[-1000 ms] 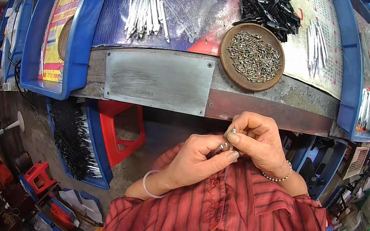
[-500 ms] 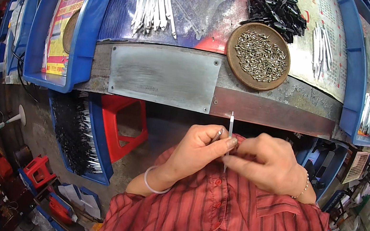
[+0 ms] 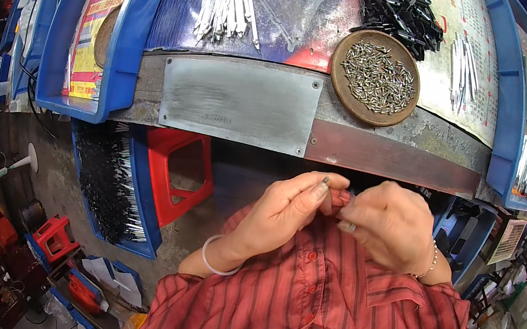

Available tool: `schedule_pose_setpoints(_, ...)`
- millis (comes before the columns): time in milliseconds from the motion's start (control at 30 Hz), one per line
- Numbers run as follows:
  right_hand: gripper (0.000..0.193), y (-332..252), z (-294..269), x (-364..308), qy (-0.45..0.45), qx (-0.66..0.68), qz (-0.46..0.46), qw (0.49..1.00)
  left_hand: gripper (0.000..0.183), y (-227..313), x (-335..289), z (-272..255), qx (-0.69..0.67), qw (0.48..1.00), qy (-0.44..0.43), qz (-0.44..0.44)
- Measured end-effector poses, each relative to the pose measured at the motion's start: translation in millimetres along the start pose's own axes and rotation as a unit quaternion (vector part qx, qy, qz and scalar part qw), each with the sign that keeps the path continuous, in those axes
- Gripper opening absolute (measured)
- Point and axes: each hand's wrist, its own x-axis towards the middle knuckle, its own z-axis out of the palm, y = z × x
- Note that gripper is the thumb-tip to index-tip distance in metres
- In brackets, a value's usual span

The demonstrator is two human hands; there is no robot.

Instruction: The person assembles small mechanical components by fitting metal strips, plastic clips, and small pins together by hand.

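Note:
My left hand [image 3: 288, 204] is closed in a pinch, with a small metal piece [image 3: 326, 180] showing at the thumb and fingertip. Beside it on the right, my right hand [image 3: 391, 227] has curled fingers, partly smeared by motion. A bit of something silvery shows at its fingertips, too little to name. Both hands are held in front of my red striped shirt, below the bench edge, a small gap between them. Beyond them on the bench stands a round brown dish [image 3: 339, 98] full of small metal pins [image 3: 377, 78].
A pile of black pieces [image 3: 402, 18] lies behind the dish. Slim silvery strips [image 3: 227, 11] lie to its left, more white strips [image 3: 464, 72] to its right. A metal plate [image 3: 238, 105] is screwed to the bench edge. Blue trays [image 3: 128, 40] flank the bench; a red stool [image 3: 205, 183] stands beneath.
The slim white strip that stood upright between my hands no longer shows there. My right hand has moved slightly up and away from my left. The view has shifted a little.

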Motion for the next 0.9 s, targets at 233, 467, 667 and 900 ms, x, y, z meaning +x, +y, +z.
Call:
schedule_pose_setpoints(233,0.015,6,13,-6,-0.001,0.321,0.314,0.894,0.037,-2,-2,-6,0.086,0.996,-0.007,0.024)
schedule_pose_setpoints(467,0.012,4,16,-2,0.019,0.395,0.370,0.841,0.012,-11,-4,1,-0.058,0.995,0.051,0.067)
schedule_pose_setpoints(667,0.011,1,22,-1,0.050,0.374,0.365,0.851,0.011,-16,-5,-4,0.011,0.995,0.043,0.092)
schedule_pose_setpoints(900,0.010,8,27,1,0.034,0.166,0.234,0.957,0.009,-11,-4,-5,0.119,0.987,0.031,0.104)
